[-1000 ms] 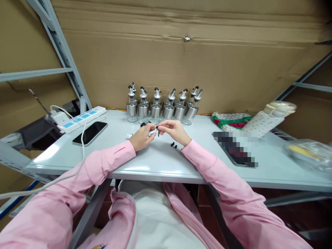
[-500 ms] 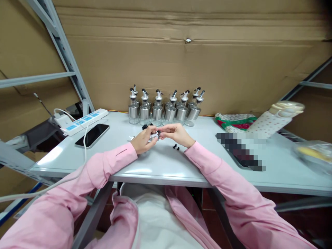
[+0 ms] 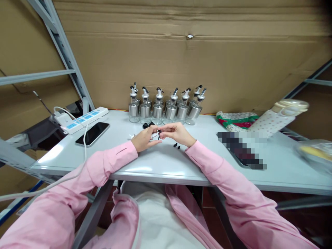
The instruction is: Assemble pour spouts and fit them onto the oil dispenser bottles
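Note:
My left hand [image 3: 145,139] is closed around a whitish pourer top [image 3: 155,136], much of it hidden by the fingers. It resembles the tops on the bottles behind. Thumb and fingers of my right hand [image 3: 180,134] pinch a small black part [image 3: 159,133] right at that top; whether it is joined to it I cannot tell. Small black pieces [image 3: 175,145] lie on the table below my right hand. Behind my left hand are larger black pieces [image 3: 146,125]. Another whitish piece [image 3: 131,137] shows beside my left hand's wrist.
Several glass-and-steel bottles [image 3: 158,111] with pourer tops stand along the cardboard wall. On the left lie a phone [image 3: 93,134] and a power strip [image 3: 85,120], its cable crossing my left sleeve. A dark blurred object [image 3: 241,150], patterned cloth [image 3: 237,119] and a dotted white container [image 3: 271,121] are right.
My fingers have shifted slightly around the pourer top, with the left thumb more stretched out. Both hands remain together at the same place; the whole view has moved a little.

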Demonstrator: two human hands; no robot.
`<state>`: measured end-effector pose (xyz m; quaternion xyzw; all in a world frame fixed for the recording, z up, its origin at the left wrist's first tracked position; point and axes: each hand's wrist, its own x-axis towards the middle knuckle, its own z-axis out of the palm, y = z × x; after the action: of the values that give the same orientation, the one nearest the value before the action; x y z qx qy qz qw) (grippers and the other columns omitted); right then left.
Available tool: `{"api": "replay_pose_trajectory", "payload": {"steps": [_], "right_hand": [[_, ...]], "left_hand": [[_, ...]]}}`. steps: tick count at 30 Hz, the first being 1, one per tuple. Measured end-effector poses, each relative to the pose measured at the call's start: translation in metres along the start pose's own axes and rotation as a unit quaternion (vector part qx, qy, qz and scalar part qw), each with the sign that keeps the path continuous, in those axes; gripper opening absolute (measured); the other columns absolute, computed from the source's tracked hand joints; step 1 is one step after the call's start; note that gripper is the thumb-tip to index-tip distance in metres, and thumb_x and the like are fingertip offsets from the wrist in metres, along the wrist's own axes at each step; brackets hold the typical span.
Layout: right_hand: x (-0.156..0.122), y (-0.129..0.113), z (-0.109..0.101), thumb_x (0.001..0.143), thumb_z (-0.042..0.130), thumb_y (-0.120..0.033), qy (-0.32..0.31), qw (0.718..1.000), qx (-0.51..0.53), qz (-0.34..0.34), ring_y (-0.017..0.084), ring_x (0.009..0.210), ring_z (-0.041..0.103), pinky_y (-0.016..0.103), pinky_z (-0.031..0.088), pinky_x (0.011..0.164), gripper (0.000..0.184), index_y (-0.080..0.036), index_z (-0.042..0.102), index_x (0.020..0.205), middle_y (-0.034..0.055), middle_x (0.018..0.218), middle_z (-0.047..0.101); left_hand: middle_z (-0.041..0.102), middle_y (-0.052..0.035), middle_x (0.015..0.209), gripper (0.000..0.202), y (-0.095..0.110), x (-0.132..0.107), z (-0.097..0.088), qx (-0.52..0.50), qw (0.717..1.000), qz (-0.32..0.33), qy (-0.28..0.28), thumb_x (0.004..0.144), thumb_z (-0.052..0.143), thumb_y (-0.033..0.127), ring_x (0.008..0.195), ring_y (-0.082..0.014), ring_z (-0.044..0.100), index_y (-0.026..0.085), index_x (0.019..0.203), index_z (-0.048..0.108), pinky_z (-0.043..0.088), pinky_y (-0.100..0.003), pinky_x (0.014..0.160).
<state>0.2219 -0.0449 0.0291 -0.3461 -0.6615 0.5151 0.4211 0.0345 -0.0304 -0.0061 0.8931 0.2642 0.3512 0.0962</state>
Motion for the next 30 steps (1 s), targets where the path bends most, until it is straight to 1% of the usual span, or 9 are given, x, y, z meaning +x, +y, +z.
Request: {"api": "replay_pose_trajectory", "payload": {"steps": [6,8,11,13,18,24,30], "right_hand": [[0.0032,0.0052,-0.0029,0.05,0.078,-0.028,-0.012,0.999,0.025,0.021,0.012,0.055,0.063,0.031,0.055,0.062,0.034,-0.013,0.072,0.08,0.0024,0.064,0.069],[0.0039,0.0063,-0.0033,0.049,0.079,-0.028,-0.012,0.999,0.028,0.025,0.013,0.055,0.064,0.031,0.056,0.062,0.035,-0.013,0.072,0.08,0.0027,0.065,0.069],[0.0039,0.007,-0.0024,0.049,0.079,-0.028,-0.013,0.999,0.028,0.024,0.013,0.054,0.064,0.031,0.056,0.061,0.037,-0.013,0.072,0.081,0.0024,0.064,0.069],[0.0034,0.007,-0.0012,0.049,0.079,-0.028,-0.016,0.999,0.027,0.024,0.012,0.053,0.063,0.03,0.056,0.059,0.036,-0.013,0.072,0.08,0.0022,0.063,0.069],[0.0019,0.0053,0.001,0.05,0.079,-0.029,-0.021,0.999,0.02,0.025,0.011,0.05,0.062,0.027,0.054,0.055,0.035,-0.011,0.07,0.078,0.0012,0.059,0.067],[0.0001,0.0009,0.002,0.054,0.077,-0.032,-0.038,0.999,-0.018,0.008,0.008,0.042,0.055,0.023,0.049,0.048,0.03,-0.011,0.067,0.073,-0.0023,0.048,0.061],[0.0002,0.0029,0.0014,0.055,0.077,-0.031,-0.04,0.999,0.015,0.023,0.009,0.045,0.058,0.024,0.05,0.049,0.032,-0.011,0.065,0.077,-0.0009,0.052,0.063]], "left_hand": [[0.05,0.0,0.083,0.044,-0.0025,0.0,0.0013,-0.003,1.0,-0.001,-0.007,0.078,0.056,0.042,0.069,-0.0108,0.052,0.018,0.108,0.035,0.043,-0.022,0.064],[0.047,0.0013,0.081,0.045,-0.003,0.0,0.0018,-0.012,1.0,0.006,-0.004,0.078,0.054,0.046,0.063,-0.0091,0.048,0.018,0.108,0.034,0.041,-0.021,0.06],[0.041,0.0042,0.076,0.049,-0.0034,0.0001,0.0015,-0.033,0.999,0.004,-0.008,0.077,0.052,0.053,0.052,-0.0057,0.039,0.019,0.107,0.034,0.038,-0.019,0.052],[0.039,0.0052,0.074,0.052,-0.0033,0.0003,0.0008,-0.045,0.999,-0.003,-0.012,0.075,0.052,0.057,0.049,-0.0045,0.036,0.019,0.106,0.034,0.036,-0.018,0.05],[0.038,0.005,0.075,0.059,-0.0031,-0.0004,-0.0006,-0.061,0.998,-0.014,-0.013,0.07,0.054,0.062,0.048,-0.004,0.035,0.019,0.105,0.033,0.035,-0.017,0.048],[0.04,0.0049,0.074,0.061,-0.0044,-0.0012,0.0005,-0.056,0.998,-0.003,-0.014,0.069,0.055,0.062,0.05,-0.0049,0.038,0.019,0.106,0.033,0.035,-0.017,0.049],[0.04,0.0048,0.074,0.061,-0.005,-0.0007,-0.0004,-0.054,0.998,-0.006,-0.018,0.07,0.054,0.061,0.05,-0.0048,0.038,0.018,0.107,0.032,0.035,-0.017,0.049]]}}
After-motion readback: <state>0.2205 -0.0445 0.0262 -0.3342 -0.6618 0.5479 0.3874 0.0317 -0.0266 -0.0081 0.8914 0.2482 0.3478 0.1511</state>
